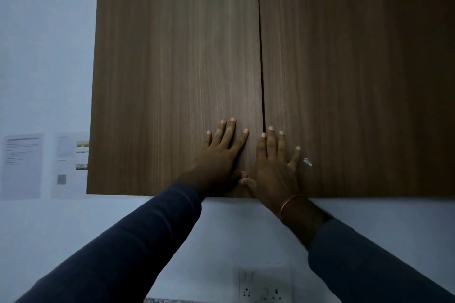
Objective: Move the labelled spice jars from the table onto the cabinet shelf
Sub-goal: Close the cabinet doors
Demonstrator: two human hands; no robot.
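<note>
The wall cabinet [152, 7] is hanging on a pale, smooth wall [44, 32], and both of its flat slab doors are sitting closed. The left door [172, 69] and the right door [344, 69] are meeting at a narrow vertical seam. The door faces are showing a brown wood-grain laminate with fine vertical streaks.

The left hand [221, 155] is lying flat on the left door near its lower inner corner, with fingers straight and spread, pressing the laminate and gripping nothing. The right hand [275, 167] is lying flat likewise, mostly on the right door, its index finger at the seam, also gripping nothing. The two thumbs are touching close to the doors' bottom edge. A thin copper-coloured bangle [289, 203] is circling the right wrist, and dark blue sleeves [135, 241] are covering both forearms.

A small white chip [307, 162] is showing on the right door just beside the right little finger. Two printed paper sheets [22, 165] are sticking to the wall left of the cabinet. A white socket plate [264, 285] is sitting below.

The shelf is lying behind the closed doors, hidden — where the spice jars are standing cannot be told from this view.
</note>
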